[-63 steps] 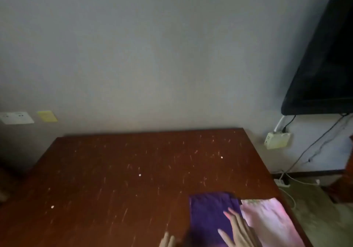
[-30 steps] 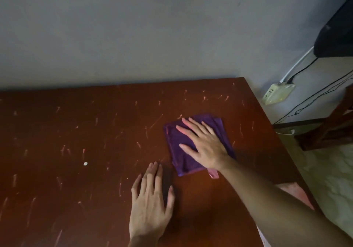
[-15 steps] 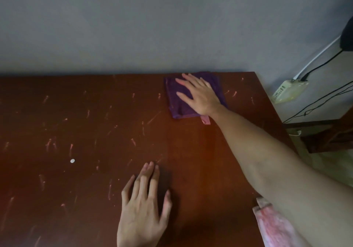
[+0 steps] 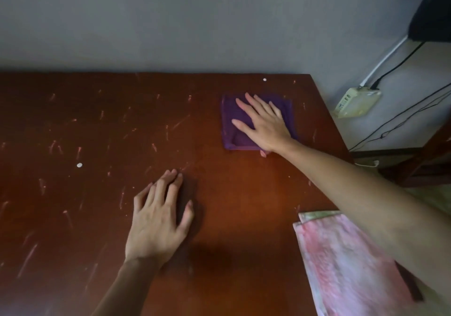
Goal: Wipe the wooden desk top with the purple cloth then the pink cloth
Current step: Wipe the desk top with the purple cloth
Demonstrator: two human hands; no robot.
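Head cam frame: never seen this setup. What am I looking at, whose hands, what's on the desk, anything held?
There is no machine here. A person wears a wide-angle camera on the head, so the one picture looks forward and down at their own two bare hands. The right hand lies flat, fingers spread, pressing a folded purple cloth onto the wooden desk top, near its far right corner. The left hand rests on the bare wood, nearer the person, holding nothing. A pink cloth lies at the near right edge, partly under the right forearm. The wood is covered in pale scuff marks. Beside the desk, a white power adapter with cables sits against the wall.
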